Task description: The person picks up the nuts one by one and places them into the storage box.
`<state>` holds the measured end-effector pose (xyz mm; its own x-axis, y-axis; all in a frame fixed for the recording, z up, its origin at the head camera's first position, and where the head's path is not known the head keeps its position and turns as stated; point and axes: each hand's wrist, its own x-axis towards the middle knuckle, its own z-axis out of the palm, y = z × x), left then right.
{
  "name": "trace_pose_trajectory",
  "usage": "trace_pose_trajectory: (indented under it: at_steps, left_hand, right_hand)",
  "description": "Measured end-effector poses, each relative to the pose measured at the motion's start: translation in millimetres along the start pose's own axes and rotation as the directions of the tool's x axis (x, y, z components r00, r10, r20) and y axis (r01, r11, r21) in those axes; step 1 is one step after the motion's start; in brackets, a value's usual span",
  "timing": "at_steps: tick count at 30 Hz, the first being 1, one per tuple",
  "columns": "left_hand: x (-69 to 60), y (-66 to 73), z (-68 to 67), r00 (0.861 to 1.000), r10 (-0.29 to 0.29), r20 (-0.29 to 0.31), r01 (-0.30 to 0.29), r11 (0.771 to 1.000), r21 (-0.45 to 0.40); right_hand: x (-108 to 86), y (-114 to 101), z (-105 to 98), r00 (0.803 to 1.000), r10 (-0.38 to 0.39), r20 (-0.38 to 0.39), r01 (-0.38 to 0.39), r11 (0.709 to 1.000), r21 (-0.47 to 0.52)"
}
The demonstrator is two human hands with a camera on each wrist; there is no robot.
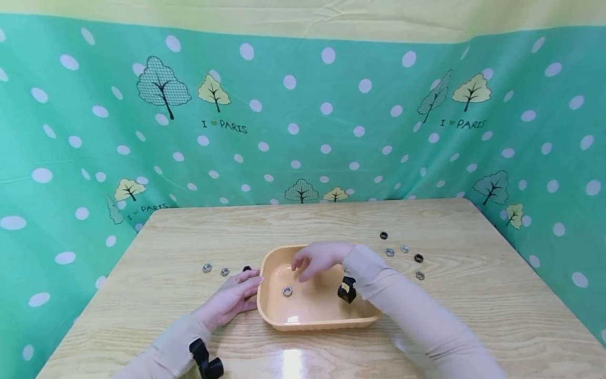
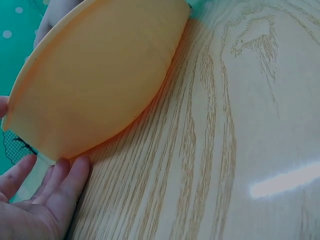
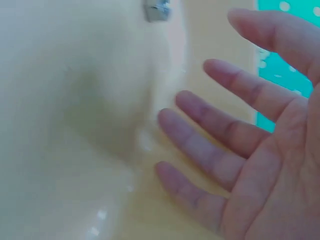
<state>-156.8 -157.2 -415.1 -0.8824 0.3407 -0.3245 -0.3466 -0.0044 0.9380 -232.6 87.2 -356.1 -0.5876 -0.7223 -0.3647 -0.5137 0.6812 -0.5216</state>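
Observation:
A peach plastic tray (image 1: 326, 324) with rounded corners stands on the wooden table. Inside it, toward the left end, lies one silver hex nut (image 1: 287, 291), partly seen at the top of the right wrist view as a metal nut (image 3: 158, 10). My right hand (image 1: 322, 259) hovers over the tray's inside near that nut, fingers spread and holding nothing, as the right hand (image 3: 255, 145) in its wrist view shows. My left hand (image 1: 234, 296) touches the tray's left side with extended fingers. Up close, the left hand (image 2: 40, 200) has its fingertips against the outer wall (image 2: 100, 80).
Left of the tray lie two silver nuts (image 1: 206, 268) and a black nut (image 1: 246, 268), close to my left fingers. To the right are several more, among them a black nut (image 1: 418, 258) and a silver nut (image 1: 390, 252). A green dotted curtain (image 1: 284, 137) hangs behind.

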Motion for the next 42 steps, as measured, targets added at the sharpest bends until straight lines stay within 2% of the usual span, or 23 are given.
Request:
trace_pose_trajectory:
  at_steps: [8,17,25,33,42]
  left_hand:
    - [0.6,-0.8,-0.3,1.0,0.0,0.001,0.0,1.0,0.007]
    - [-0.5,0.0,-0.6,1.0,0.002,0.028,-0.003,1.0,0.005]
    - [-1.7,2.8,0.1,0.998,0.006,0.057,-0.008,0.999,0.049]
    - [-4.0,8.4,3.7,0.999,0.01,0.04,-0.013,0.998,0.064]
    - [-4.2,8.4,4.3,1.0,0.015,0.021,-0.017,0.997,0.081]
  right_hand:
    - [-32.7,-7.5,-22.0,1.0,-0.008,0.021,0.008,1.0,-0.002]
    - [-72.2,-7.7,-31.1,0.991,-0.124,-0.044,0.124,0.992,0.006]
    - [-88.4,11.7,-24.3,0.984,-0.152,-0.097,0.155,0.988,0.021]
    - [-100.8,28.7,-19.2,0.97,-0.162,-0.184,0.17,0.985,0.031]
    - [-116.2,53.9,-14.4,0.946,-0.152,-0.287,0.201,0.968,0.149]
